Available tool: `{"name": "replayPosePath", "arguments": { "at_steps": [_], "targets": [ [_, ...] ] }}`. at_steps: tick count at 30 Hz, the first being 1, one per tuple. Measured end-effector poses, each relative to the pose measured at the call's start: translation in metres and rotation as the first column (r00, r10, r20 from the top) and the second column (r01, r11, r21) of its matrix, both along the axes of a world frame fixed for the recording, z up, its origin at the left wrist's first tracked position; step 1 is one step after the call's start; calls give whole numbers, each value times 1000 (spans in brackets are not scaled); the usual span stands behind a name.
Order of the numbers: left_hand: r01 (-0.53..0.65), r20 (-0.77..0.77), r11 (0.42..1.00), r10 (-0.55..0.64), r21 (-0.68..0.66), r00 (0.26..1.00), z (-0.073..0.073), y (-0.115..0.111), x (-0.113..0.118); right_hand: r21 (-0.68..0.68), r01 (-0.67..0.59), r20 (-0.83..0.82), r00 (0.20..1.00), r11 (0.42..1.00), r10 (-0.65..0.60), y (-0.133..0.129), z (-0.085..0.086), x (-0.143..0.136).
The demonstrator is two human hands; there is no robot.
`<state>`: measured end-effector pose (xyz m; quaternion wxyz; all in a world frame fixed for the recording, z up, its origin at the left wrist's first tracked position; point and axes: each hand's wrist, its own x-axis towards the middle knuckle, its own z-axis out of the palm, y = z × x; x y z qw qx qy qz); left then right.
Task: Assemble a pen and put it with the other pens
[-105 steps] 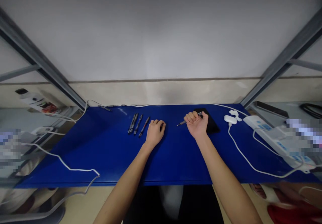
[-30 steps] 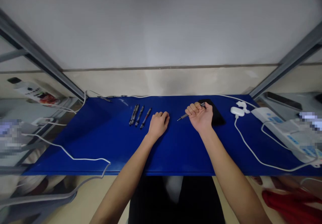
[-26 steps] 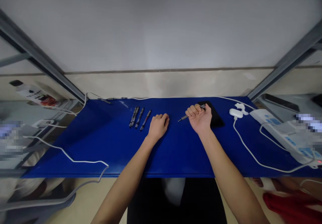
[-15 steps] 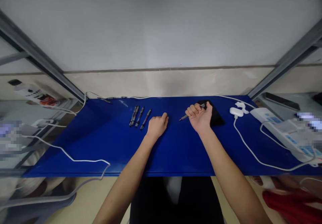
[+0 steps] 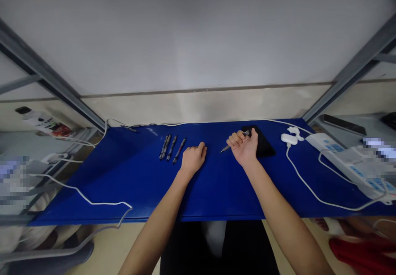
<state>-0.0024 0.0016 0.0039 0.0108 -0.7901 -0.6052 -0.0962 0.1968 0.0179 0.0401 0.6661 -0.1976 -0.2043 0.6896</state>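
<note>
My right hand (image 5: 244, 146), palm turned up, has its fingers curled around a dark pen (image 5: 227, 148) whose tip points to the lower left. Behind that hand a black flat object (image 5: 264, 143) lies on the blue table (image 5: 130, 172). My left hand (image 5: 194, 157) rests on the table with its fingers curled under; whether they hold anything is hidden. Just left of it several dark pens (image 5: 171, 147) lie side by side, the rightmost one (image 5: 179, 150) close to the hand.
White power strip (image 5: 343, 155), white charger (image 5: 289, 139) and cable on the right. Another white cable (image 5: 102, 203) crosses the left side. Thin dark pens (image 5: 129, 128) lie along the back edge. A bottle (image 5: 46, 122) stands out at far left, beyond a metal post.
The view has shifted slightly, so the table sits a little lower in the picture. Both hands keep nearly the same pose, and the pen remains in my right hand.
</note>
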Motion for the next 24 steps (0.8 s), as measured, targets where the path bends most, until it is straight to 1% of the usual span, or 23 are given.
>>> {"name": "replayPosePath", "arguments": {
  "at_steps": [5, 8, 12, 16, 20, 24],
  "targets": [
    [0, -1, 1000, 0, 15, 1000, 0, 0, 0, -22, -2, -16, 1000, 1000, 1, 0, 1, 2],
    [-4, -10, 1000, 4, 16, 1000, 0, 0, 0, -6, 17, -33, 999, 1000, -18, 0, 2, 3],
    [-8, -3, 1000, 8, 15, 1000, -1, 0, 0, 13, -17, -31, 999, 1000, 17, -2, 4, 3],
    [-7, 17, 1000, 7, 0, 1000, 1, -1, 0, 52, -25, -13, 1000, 998, 26, -4, 6, -1],
    [-7, 3, 1000, 7, -1, 1000, 2, -1, 0, 62, -66, 1, 998, 996, 66, -5, 7, -2],
    [-2, 5, 1000, 2, 0, 1000, 1, -1, 0, 77, -49, 3, 999, 996, 49, -5, 8, -2]
  ]
}}
